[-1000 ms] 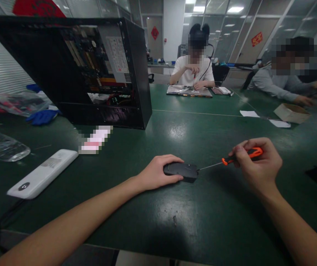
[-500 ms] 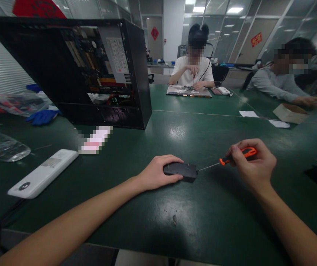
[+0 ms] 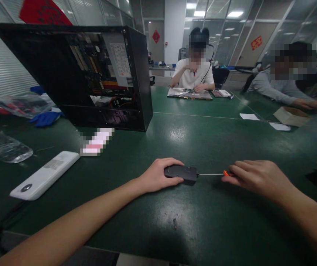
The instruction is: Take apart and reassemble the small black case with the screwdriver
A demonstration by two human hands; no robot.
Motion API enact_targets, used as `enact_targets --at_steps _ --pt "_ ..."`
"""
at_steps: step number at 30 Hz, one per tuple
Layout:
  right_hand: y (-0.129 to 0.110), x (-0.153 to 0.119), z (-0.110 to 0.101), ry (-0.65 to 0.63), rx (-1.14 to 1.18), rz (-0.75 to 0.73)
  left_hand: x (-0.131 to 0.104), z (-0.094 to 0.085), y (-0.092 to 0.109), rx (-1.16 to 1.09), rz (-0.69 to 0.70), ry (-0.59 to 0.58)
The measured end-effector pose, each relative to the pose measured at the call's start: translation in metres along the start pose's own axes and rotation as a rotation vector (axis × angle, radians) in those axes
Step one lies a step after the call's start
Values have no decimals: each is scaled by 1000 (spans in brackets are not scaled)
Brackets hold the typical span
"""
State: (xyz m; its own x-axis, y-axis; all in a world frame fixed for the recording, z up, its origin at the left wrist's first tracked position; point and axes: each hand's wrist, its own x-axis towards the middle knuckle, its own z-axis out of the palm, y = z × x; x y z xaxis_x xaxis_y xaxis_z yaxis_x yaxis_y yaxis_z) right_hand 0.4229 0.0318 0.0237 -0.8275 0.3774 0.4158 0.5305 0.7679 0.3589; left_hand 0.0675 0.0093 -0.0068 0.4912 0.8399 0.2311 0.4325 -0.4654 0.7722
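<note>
On the green table my left hand [image 3: 160, 175] is closed around a small black box [image 3: 184, 173], with fingers along its far side and the thumb along its near side. The box looks like a power adapter, though its kind is not certain. My right hand [image 3: 254, 177] is wrapped round the handle of a screwdriver [image 3: 211, 174]. Only the orange collar of that handle shows in front of the fingers. Its thin metal shaft lies nearly level, and the tip meets the right end of the box. Whether the tip is inside a gap there, I cannot tell.
An open black computer case [image 3: 143, 81] stands at the back left. Left of my hands lie a white power strip [image 3: 46, 175], a clear bottle [image 3: 7, 146] and blue gloves [image 3: 44, 119]. Two people work across the table [image 3: 203, 140]; a cardboard box [image 3: 291, 116] is at the right.
My right hand has dropped and turned over, bringing the screwdriver from a slant to nearly level. The tip is still at the box's right end. My left hand keeps its hold.
</note>
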Motion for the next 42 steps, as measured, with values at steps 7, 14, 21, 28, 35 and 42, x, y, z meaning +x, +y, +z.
enact_targets --at_steps 7,14,21,28,35,42 --pt "-12 -14 35 -108 199 94 0 -1 -2 6 -24 -11" --pt "-11 -11 23 -71 47 21 1 -2 1 -12 -31 -7" --pt "3 14 -17 64 -84 -118 0 0 -3 -19 -30 8" --pt "-6 23 6 -245 218 -6 0 0 -2 -19 -40 -10" --pt "-19 8 36 -300 371 117 -1 -1 -2 -25 -3 -15" --pt "-27 6 44 -363 477 200 -1 -1 -2 -28 -3 -8"
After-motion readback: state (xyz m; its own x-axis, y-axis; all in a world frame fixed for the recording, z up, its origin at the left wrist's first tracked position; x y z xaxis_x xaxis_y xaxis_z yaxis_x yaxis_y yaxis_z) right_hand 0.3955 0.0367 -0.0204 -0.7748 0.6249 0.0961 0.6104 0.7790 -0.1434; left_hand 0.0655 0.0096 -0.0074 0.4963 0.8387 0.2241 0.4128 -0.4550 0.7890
